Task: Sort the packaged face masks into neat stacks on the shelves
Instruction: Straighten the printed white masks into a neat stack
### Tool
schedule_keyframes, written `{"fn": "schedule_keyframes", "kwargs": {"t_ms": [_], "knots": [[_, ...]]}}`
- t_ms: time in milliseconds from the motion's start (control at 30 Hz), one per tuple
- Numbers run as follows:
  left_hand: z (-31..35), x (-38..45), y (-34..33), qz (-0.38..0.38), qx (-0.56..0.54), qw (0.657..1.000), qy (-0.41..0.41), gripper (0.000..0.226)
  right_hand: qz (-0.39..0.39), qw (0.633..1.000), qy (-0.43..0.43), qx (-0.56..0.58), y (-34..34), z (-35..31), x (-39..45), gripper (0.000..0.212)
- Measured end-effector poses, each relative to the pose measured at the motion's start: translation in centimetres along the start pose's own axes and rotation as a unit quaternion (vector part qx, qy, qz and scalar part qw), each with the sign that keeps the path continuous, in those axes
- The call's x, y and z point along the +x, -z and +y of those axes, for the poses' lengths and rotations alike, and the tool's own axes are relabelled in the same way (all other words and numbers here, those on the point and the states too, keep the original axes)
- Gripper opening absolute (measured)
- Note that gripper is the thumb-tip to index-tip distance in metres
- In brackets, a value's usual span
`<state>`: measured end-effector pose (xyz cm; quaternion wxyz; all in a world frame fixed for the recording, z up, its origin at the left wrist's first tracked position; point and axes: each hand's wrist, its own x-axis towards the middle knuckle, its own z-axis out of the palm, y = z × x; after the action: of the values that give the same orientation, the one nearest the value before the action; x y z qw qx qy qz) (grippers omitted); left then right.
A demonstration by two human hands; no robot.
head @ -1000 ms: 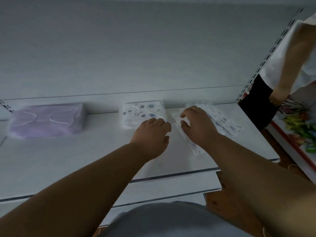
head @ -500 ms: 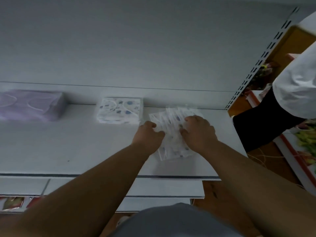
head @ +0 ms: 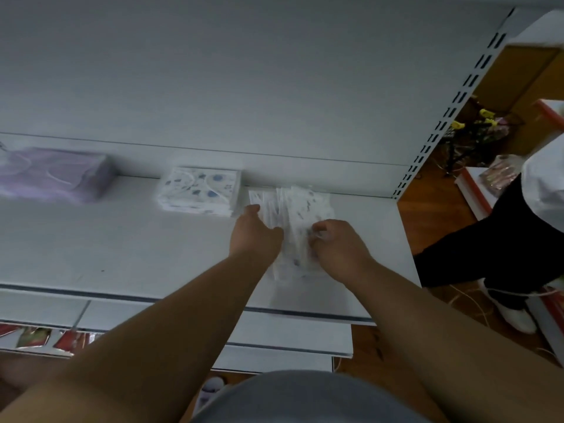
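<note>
A loose pile of white printed mask packets (head: 300, 209) lies on the white shelf (head: 122, 245), near its right end. My left hand (head: 254, 235) grips the pile's left side and my right hand (head: 337, 245) grips its right side, fingers curled on the packets. Just left of the pile sits a neat stack of white masks with blue prints (head: 200, 190), against the back panel. Further left lies a purple mask stack (head: 55, 174), blurred.
The shelf's right edge ends at a slotted upright (head: 439, 126). Another person in black trousers and a white top (head: 500, 239) stands right of the shelf. Lower shelf tiers (head: 290, 334) project below; red packaged goods (head: 39, 338) lie at the lower left.
Both hands came together on the loose printed packets, gathering them into a pile and turning it lengthwise toward the back panel. The view shifted right; the purple stack slid leftward in frame.
</note>
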<state>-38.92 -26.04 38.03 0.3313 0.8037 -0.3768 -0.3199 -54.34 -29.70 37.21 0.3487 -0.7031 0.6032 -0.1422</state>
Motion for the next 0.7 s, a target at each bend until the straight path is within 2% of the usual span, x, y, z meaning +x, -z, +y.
{"fn": "schedule_keyframes", "kwargs": {"t_ms": [133, 233, 300, 367, 433, 467, 533, 633, 700], "knots": [[-0.1, 0.0, 0.1, 0.021, 0.049, 0.998, -0.04, 0.05, 0.013, 0.998, 0.014, 0.066, -0.2, 0.0, -0.5, 0.026], [0.1, 0.1, 0.2, 0.019, 0.046, 0.998, -0.039, 0.05, 0.026, 0.987, -0.021, 0.157, -0.2, 0.1, -0.6, 0.028], [0.3, 0.3, 0.3, 0.003, 0.005, 1.0, -0.007, 0.055, 0.029, 0.97, -0.051, 0.236, -0.2, 0.1, -0.5, 0.025], [0.6, 0.5, 0.5, -0.03, -0.088, 0.995, 0.046, 0.064, 0.018, 0.962, -0.05, 0.268, -0.2, -0.2, -0.6, 0.024], [0.8, 0.9, 0.6, -0.071, -0.181, 0.975, 0.111, 0.072, -0.001, 0.96, -0.037, 0.279, -0.2, -0.5, -0.8, 0.027], [0.9, 1.1, 0.7, -0.088, -0.205, 0.967, 0.127, 0.068, -0.007, 0.958, -0.031, 0.285, -0.2, -0.6, -1.0, 0.027], [0.8, 1.6, 0.8, -0.087, -0.233, 0.96, 0.13, 0.06, -0.007, 0.951, -0.024, 0.307, -0.2, -0.8, -1.2, 0.026], [0.8, 2.0, 1.5, -0.072, -0.265, 0.956, 0.104, 0.077, 0.029, 0.937, -0.034, 0.346, -0.3, -0.6, -1.4, 0.032], [0.6, 1.6, 2.1, -0.085, -0.294, 0.949, 0.076, 0.051, 0.042, 0.931, -0.055, 0.359, -0.3, -0.7, -1.4, 0.049]]}}
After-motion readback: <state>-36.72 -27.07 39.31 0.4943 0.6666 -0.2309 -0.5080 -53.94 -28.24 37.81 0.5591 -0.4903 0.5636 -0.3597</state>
